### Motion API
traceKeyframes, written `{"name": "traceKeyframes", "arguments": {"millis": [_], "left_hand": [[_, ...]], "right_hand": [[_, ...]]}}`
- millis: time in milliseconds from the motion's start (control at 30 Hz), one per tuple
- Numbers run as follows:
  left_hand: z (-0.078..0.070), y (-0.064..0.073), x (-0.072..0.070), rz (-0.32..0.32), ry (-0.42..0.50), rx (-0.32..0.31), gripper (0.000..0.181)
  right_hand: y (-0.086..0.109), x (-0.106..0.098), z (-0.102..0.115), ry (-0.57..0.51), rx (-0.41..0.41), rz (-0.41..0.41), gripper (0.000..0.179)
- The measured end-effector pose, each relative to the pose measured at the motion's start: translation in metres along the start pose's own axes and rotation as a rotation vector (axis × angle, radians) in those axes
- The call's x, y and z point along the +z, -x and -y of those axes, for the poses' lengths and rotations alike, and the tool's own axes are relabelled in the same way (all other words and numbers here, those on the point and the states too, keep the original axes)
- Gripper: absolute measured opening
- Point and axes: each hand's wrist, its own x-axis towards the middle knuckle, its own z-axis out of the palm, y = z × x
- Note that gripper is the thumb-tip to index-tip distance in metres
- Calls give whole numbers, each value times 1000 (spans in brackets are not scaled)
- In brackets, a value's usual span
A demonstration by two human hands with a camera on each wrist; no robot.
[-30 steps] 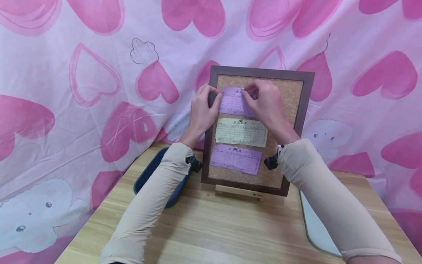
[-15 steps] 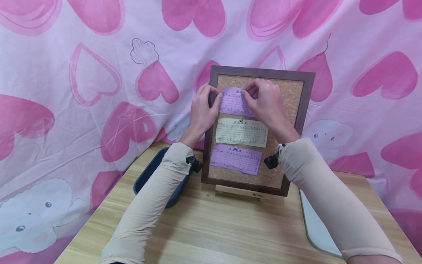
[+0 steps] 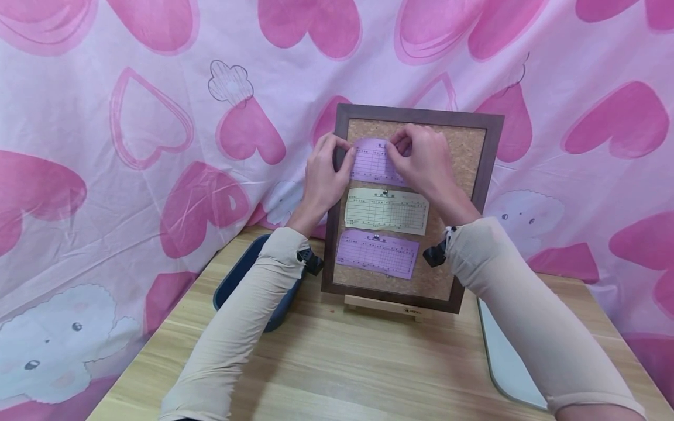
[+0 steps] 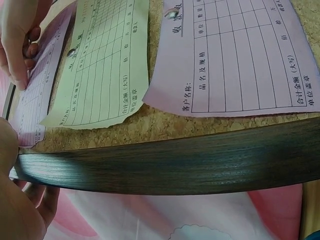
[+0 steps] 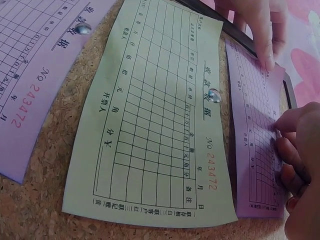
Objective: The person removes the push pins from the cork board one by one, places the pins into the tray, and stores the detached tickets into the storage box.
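A corkboard (image 3: 476, 193) with a dark wooden frame leans upright on a small wooden easel (image 3: 383, 304). Several receipt slips hang on it: a purple slip (image 3: 370, 165) at the top, a pale green slip (image 3: 386, 211) in the middle, another purple slip (image 3: 376, 255) at the bottom. My left hand (image 3: 326, 172) grips the frame's left edge, fingers behind, thumb at the top slip's left end. My right hand (image 3: 427, 164) pinches at that slip's upper middle; the pushpin there is hidden by fingers. Silver pushpins hold the green slip (image 5: 214, 95) and lower purple slip (image 4: 171, 13).
A dark blue tray (image 3: 281, 321) stands left of the board, partly under my left forearm. On the right lies a pale board with rounded corners (image 3: 508, 368), partly under my right forearm. A pink heart-patterned cloth (image 3: 174, 105) hangs behind the wooden table (image 3: 337, 368).
A silver pushpin showed at my right fingertips one second ago; the fingers now cover it. Both hands have stayed nearly in place.
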Motion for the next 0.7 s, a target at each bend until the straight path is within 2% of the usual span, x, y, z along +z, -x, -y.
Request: {"name": "traceKeyframes", "arguments": {"millis": [700], "left_hand": [[1, 0, 2, 17, -1, -22, 19]], "right_hand": [[-3, -2, 2, 67, -20, 40, 22]]}}
